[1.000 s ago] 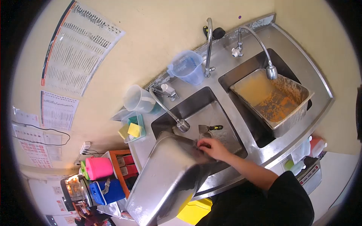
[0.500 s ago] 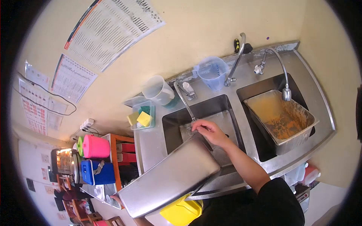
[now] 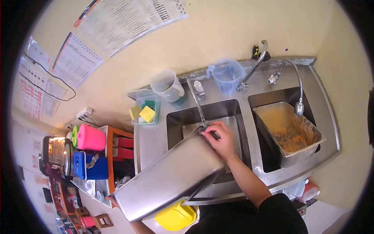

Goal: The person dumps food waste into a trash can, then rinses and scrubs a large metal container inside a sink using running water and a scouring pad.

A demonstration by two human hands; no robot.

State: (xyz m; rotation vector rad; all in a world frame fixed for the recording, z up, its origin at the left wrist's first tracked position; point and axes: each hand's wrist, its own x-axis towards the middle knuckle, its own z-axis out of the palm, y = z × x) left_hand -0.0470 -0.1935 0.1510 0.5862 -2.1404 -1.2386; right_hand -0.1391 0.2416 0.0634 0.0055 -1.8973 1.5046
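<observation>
A long, deep stainless-steel pan [image 3: 171, 171] is tilted with its outside up, one end over the left sink basin [image 3: 171, 132] and the other past the counter's front edge. My left hand [image 3: 112, 201] grips that outer end; only some fingers and the wrist show round the pan. My right hand [image 3: 222, 140] is closed on a dark, wiry scrubber [image 3: 202, 128] at the pan's inner end. The fingers partly cover the scrubber. Just above them hangs the nozzle of a flexible metal faucet [image 3: 194, 95].
The right basin holds a steel pan [image 3: 288, 126] smeared with orange-brown residue, under another hose faucet [image 3: 299, 105]. Plastic jugs [image 3: 226, 76] and a tub of sponges [image 3: 146, 113] line the counter's back. A yellow container [image 3: 177, 217] stands below; a blue cooler [image 3: 90, 165] is at left.
My right hand has closed in on the pan's inner end, where the dark scrubber now shows at its fingers. The pan has shifted slightly left in view as the camera moved.
</observation>
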